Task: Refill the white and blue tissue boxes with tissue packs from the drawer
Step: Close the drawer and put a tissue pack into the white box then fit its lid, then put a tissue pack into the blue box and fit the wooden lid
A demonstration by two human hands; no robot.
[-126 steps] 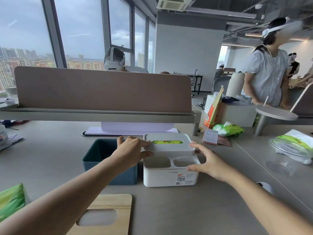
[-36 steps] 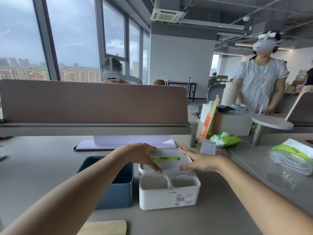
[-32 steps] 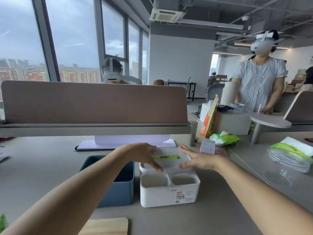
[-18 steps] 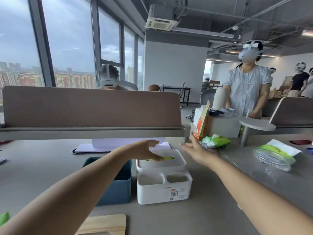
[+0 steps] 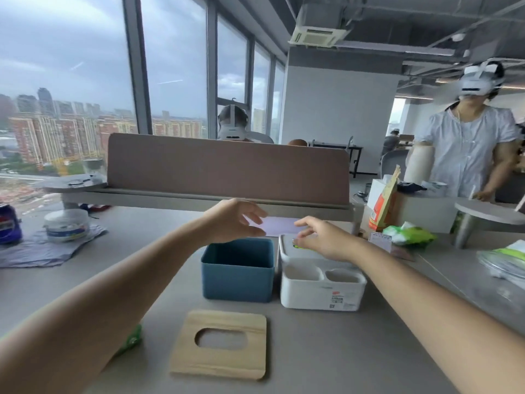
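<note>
Both hands have lifted off the white box since half a second ago, and the view has swung so the wooden lid now shows whole. On the grey table (image 5: pixel 326 351) the dark blue rectangular plastic tissue box (image 5: pixel 237 275) stands open-topped, its inside dark; what it holds cannot be told. Just right of it, close beside, the white plastic tissue box (image 5: pixel 321 291) has two front compartments showing nothing inside, and a strip of green shows at its lid slot under the right hand. A light wooden lid with an oval slot (image 5: pixel 220 344) lies flat on the table in front of the blue box. A green tissue pack (image 5: pixel 132 339) peeks out from under the left forearm. Farther right lie a green and white packet (image 5: pixel 409 234) and a small spiral calendar (image 5: pixel 379 241); a brown desk divider (image 5: pixel 227 169) stands behind. The left hand (image 5: pixel 235 223) hovers above the blue box, fingers loosely spread, grip holding nothing. The right hand (image 5: pixel 321 237) hangs over the white box's lid, fingers curled down; whether its grip pinches anything cannot be told.
</note>
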